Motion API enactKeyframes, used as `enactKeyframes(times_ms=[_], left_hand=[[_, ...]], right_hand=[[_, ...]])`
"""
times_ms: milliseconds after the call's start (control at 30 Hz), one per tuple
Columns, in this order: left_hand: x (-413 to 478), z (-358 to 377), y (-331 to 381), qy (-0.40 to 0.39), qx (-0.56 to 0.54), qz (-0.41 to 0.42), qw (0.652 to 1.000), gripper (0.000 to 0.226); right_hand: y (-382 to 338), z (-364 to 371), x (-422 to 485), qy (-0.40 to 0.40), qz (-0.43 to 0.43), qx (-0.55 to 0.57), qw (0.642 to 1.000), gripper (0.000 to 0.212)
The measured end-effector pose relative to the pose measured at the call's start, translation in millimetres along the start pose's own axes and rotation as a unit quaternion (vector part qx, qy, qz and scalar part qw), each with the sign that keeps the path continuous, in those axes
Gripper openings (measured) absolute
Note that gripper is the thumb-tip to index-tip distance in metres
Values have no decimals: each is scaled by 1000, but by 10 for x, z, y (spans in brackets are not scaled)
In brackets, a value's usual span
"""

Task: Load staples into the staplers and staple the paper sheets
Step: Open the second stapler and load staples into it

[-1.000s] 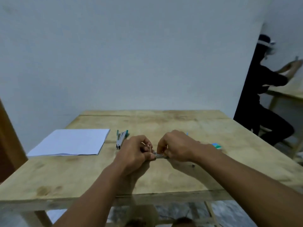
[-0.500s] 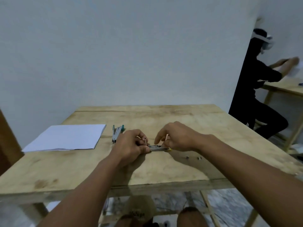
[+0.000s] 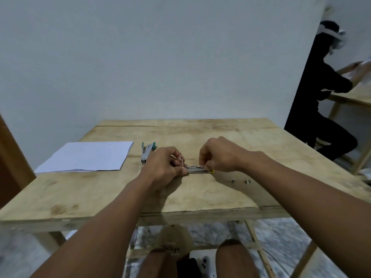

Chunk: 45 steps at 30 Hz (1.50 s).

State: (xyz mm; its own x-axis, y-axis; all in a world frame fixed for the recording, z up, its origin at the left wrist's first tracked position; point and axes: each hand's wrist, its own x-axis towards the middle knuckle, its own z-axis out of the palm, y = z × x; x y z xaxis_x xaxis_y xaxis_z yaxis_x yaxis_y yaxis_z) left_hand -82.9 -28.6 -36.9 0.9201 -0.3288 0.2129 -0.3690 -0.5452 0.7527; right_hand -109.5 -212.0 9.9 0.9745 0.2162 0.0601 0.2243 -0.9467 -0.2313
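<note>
Small metal stapler w/ yellow tip (image 3: 198,169) lies flat mid-table on the bare plywood table (image 3: 200,193), opened out. Left hand (image 3: 164,167) pinches its left end, fingers curled tight; right hand (image 3: 218,155) grips the right end from above, fingertips closed on it. White paper stack (image 3: 88,156) sits far left, near the table's left edge, well apart. Teal-handled second stapler (image 3: 147,152) just beside the paper's right edge. Two loose staple bits (image 3: 241,181) right of the hands. Front edge strip & far half of the top bare.
</note>
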Motion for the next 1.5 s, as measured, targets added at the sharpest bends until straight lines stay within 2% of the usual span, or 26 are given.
enactKeyframes(times_ms=[300, 400, 533, 667, 900, 1067, 1300, 1500], left_hand=[[-7, -17, 22, -11, 9, -7, 1000, 25], [-9, -20, 22, -13, -14, -20, 1000, 38], [-36, -16, 18, -19, -22, -16, 999, 51], [-37, -5, 9, -19, -12, -3, 1000, 54], [-17, 5, -11, -13, -8, -5, 1000, 49], [4, -3, -17, -11, -20, -8, 1000, 50], [9, 13, -50, -6, -41, -16, 999, 55], [0, 28, -52, -1, -18, -1, 1000, 43]], right_hand=[[-46, 2, 19, -2, -5, -18, 1000, 13], [-124, -46, 27, 20, -5, 26, 999, 11], [-286, -57, 67, 61, -49, 104, 991, 15], [-361, -50, 110, 53, -72, 89, 992, 12], [-249, -72, 117, 43, -52, 63, 996, 10], [-298, -71, 127, 61, -56, 92, 992, 19], [-289, -29, 157, 52, -65, 54, 995, 11], [-33, 81, 8, 43, -18, 80, 996, 8]])
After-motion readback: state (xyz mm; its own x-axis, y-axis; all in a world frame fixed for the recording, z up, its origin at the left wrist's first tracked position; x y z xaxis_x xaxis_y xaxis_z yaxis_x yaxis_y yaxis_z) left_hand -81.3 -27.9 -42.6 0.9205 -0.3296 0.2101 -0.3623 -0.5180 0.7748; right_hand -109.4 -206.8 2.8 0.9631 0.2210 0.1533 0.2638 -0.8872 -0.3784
